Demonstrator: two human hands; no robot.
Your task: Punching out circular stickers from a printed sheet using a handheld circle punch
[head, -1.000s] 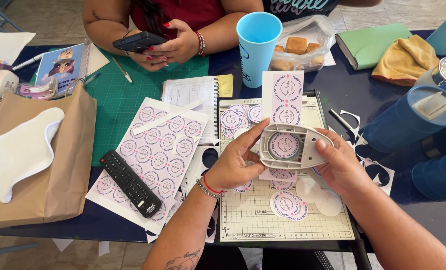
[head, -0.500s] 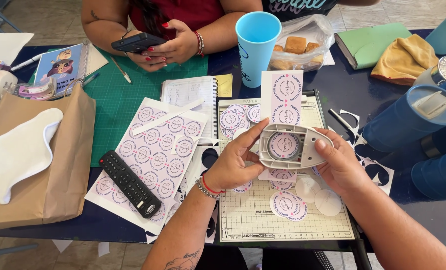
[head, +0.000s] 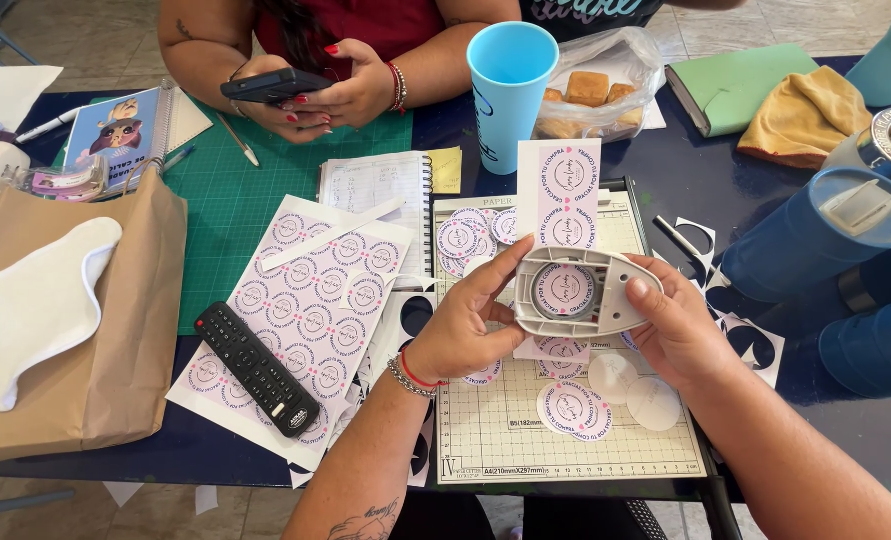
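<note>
Dark blue table (head: 725,190), crowded, with a gridded paper trimmer board (head: 525,440) at the near edge. On the board lie cut round labels (head: 572,408) and two blank discs (head: 633,390). Just above them both hands grip a grey circle punch (head: 575,292) turned underside up: left hand (head: 470,320) clamps its left end, thumb on top; right hand (head: 677,325) clamps the right end, thumb on the rim. A strip of printed round labels (head: 563,190) is fed through the punch, one label showing in the round window, roughly centred. Step in hand, as I read it: aligning the print in the window before punching. Next move calls for holding the strip steady so the ring stays concentric, then a firm squeeze; any slip would clip the print. Left of the board: a sheet of uncut labels (head: 305,310), a black remote (head: 257,368) on top of it, a brown paper bag (head: 75,330). Farther out: a green cutting mat (head: 255,200), a spiral notebook (head: 380,195), a blue cup (head: 510,90), a bag of pastries (head: 595,90), blue flasks (head: 815,235) at right. Across the table another person's hands (head: 335,95) hold a phone (head: 275,85).
</note>
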